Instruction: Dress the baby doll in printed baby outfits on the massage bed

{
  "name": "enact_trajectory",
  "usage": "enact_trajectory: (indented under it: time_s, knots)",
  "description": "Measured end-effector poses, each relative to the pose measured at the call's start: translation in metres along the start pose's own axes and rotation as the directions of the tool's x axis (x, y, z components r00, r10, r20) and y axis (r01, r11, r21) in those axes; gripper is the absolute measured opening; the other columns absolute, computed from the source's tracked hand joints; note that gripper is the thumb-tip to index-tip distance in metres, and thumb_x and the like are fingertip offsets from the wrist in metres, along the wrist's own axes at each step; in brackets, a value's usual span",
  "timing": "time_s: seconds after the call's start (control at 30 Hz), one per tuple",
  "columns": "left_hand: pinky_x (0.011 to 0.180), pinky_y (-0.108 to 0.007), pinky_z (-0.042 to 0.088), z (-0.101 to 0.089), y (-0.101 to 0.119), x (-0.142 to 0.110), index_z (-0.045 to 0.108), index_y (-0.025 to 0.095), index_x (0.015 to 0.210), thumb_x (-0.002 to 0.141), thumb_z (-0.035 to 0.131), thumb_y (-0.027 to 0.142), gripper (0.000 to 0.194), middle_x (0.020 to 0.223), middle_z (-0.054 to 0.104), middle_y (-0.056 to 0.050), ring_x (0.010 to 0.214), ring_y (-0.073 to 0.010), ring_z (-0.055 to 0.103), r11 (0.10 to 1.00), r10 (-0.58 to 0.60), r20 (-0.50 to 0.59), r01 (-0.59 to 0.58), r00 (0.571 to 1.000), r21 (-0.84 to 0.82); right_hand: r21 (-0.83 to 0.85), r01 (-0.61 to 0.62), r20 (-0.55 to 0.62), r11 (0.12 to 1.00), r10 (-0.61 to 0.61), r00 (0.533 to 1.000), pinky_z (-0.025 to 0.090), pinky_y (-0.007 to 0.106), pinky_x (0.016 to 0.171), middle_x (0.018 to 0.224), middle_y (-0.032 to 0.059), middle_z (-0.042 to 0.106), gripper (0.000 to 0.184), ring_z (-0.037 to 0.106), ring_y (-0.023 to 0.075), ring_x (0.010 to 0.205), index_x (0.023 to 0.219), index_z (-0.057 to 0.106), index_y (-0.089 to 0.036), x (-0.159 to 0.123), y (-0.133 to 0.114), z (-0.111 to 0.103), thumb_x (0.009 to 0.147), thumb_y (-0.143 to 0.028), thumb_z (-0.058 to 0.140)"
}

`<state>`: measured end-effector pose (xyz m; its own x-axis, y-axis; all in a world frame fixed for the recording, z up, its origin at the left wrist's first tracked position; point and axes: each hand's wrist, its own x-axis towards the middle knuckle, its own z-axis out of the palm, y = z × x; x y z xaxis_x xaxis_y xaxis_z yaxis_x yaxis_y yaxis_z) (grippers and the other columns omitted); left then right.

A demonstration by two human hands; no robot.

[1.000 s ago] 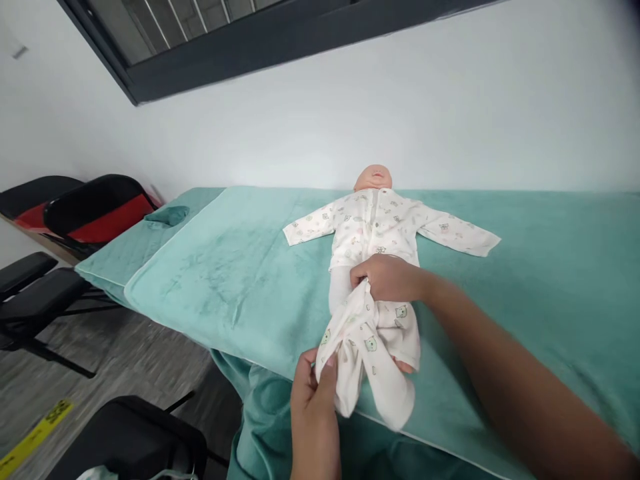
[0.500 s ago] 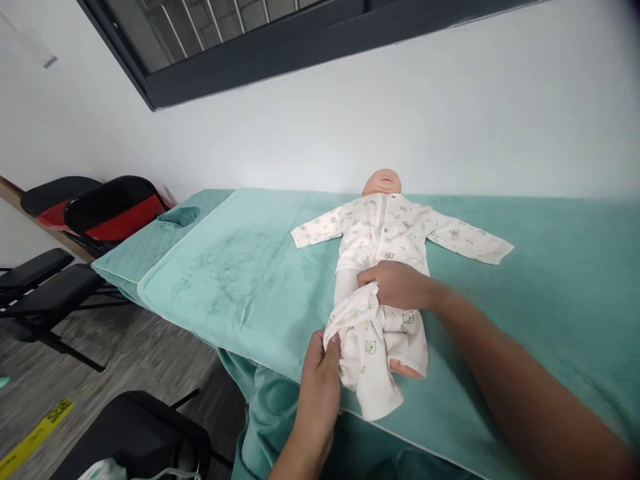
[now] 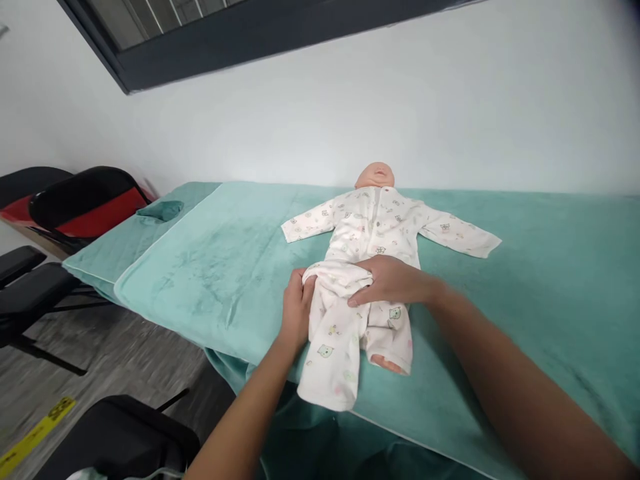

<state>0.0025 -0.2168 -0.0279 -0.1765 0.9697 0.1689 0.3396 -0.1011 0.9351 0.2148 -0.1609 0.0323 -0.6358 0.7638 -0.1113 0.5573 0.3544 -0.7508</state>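
A baby doll (image 3: 376, 175) lies on its back on a green-covered bed, its head toward the wall. It wears a white printed long-sleeved top (image 3: 370, 223) with both sleeves spread out. White printed baby pants (image 3: 333, 347) cover its legs, the waistband bunched near the top's hem. My left hand (image 3: 299, 303) grips the waistband at its left side. My right hand (image 3: 387, 280) pinches the waistband near the middle, thumb on the outside. A bit of the doll's foot (image 3: 387, 364) shows in the right-hand leg opening; the other leg's end is hidden inside the fabric.
The green bed cover (image 3: 200, 260) runs along a white wall below a dark-framed window (image 3: 250, 40). Black and red chairs (image 3: 90, 200) stand past the bed's left end. Another black chair (image 3: 120, 440) is close at the lower left, near yellow floor tape (image 3: 37, 437).
Both hands have pulled the pants' waistband up toward the top's hem, covering the bare white part of the doll's leg. The left pant leg now lies straighter. The view has shifted slightly.
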Motion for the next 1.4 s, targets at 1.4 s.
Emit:
enact_trajectory:
  time_s: [1.4]
  knots:
    - [0.072, -0.028, 0.037, 0.005, 0.028, -0.051, 0.048, 0.021, 0.071, 0.091, 0.051, 0.040, 0.028, 0.072, 0.051, 0.001, 0.074, -0.0168, 0.047, 0.968, -0.198, -0.017, 0.198, 0.980, 0.157, 0.015, 0.116, 0.063, 0.993, -0.117, 0.991, 0.045, 0.033, 0.078, 0.106, 0.0022, 0.069, 0.040, 0.063, 0.0245, 0.094, 0.104, 0.061, -0.024, -0.004, 0.001, -0.003, 0.073, -0.044, 0.074]
